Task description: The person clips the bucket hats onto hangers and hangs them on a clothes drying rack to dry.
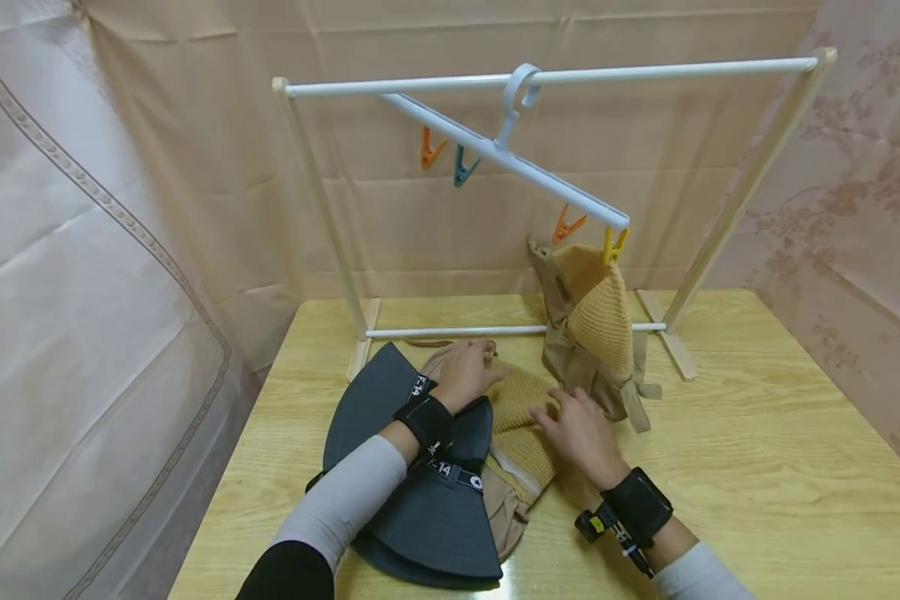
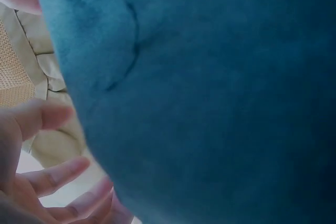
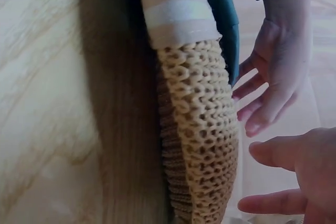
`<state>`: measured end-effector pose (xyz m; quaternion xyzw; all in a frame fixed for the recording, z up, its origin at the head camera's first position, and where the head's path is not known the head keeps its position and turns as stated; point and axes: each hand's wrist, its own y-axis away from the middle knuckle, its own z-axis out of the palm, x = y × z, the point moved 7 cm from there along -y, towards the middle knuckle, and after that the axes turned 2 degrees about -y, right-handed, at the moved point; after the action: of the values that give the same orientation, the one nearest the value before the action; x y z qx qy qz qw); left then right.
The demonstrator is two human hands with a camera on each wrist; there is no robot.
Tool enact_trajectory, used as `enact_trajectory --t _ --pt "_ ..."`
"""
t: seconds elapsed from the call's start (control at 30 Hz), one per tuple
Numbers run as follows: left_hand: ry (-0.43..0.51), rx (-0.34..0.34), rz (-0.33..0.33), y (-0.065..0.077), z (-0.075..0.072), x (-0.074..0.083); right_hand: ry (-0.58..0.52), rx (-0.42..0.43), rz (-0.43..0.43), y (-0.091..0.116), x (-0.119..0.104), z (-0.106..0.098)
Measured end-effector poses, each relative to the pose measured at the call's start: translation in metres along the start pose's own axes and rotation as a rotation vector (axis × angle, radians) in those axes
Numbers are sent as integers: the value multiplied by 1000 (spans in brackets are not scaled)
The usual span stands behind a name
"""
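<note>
A dark grey-blue wide-brimmed hat (image 1: pixel 435 517), with a black lettered band, lies on the table partly over a tan hat with yellow knit fabric (image 1: pixel 521 400). A pale strip crosses the knit (image 3: pixel 181 11). My left hand (image 1: pixel 461 375) is above the far side of both hats, its fingers loosely bent; the right wrist view shows nothing gripped by it. My right hand (image 1: pixel 581 437) is by the right edge of the knit, fingers spread and apart from it. In the left wrist view the dark hat (image 2: pixel 210 103) covers most of the picture.
A white rod rack (image 1: pixel 412 85) stands on the wooden table (image 1: pixel 780 467). From it a white clip hanger (image 1: pixel 547 177) hangs tilted, with orange, teal and yellow clips. Another tan-and-knit hat (image 1: pixel 600 325) hangs from the yellow clip (image 1: pixel 613 245) at the near end.
</note>
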<state>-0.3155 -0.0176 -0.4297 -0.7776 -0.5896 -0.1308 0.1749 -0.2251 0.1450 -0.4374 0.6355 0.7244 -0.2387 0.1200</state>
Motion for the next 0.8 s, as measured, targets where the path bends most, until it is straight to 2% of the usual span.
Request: enact_trajectory --t 0.13,0.3,0.57,0.8 --pt "4 12 10 0 0 -1 51 22 -24 0 0 1" --pt "8 -16 3 2 2 -2 104 15 -18 4 2 3" --pt "-101 -33 63 2 7 -2 46 -49 52 5 13 12" --pt "-88 -75 146 1 12 1 8 -64 68 4 18 19"
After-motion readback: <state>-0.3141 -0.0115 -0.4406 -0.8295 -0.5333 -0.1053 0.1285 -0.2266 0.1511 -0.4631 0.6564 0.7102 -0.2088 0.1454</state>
